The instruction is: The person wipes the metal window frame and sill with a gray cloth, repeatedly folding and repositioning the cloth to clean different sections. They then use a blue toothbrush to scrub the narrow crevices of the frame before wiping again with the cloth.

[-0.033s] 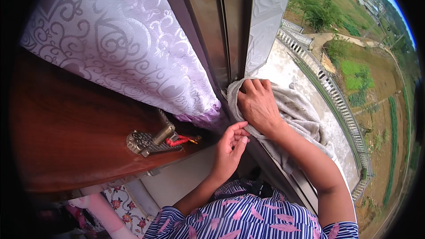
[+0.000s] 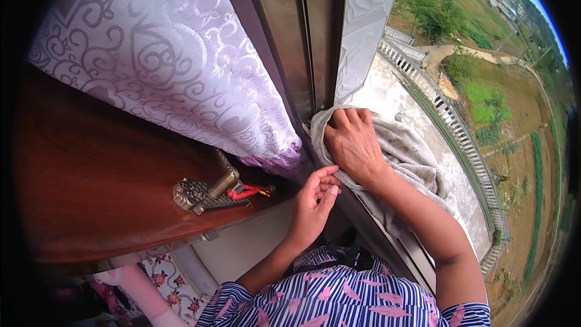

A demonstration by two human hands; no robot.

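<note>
My right hand (image 2: 353, 143) presses down on a grey cloth (image 2: 411, 157) that lies bunched along the window sill (image 2: 387, 239), its fingers curled over the cloth's upper edge at the foot of the metal window frame (image 2: 302, 42). Part of the cloth hangs over the sill's outer side. Just below, my left hand (image 2: 315, 203) rests at the sill's inner edge with fingers loosely apart, the fingertips touching the cloth's near corner. It holds nothing that I can see.
A lilac-white patterned curtain (image 2: 163, 60) hangs at the left of the frame. Below it stands dark wooden furniture (image 2: 91, 181) with a brass handle (image 2: 203, 192) and a red bead string (image 2: 243, 192). Outside, far below, are a concrete terrace with a balustrade (image 2: 451, 127) and green fields.
</note>
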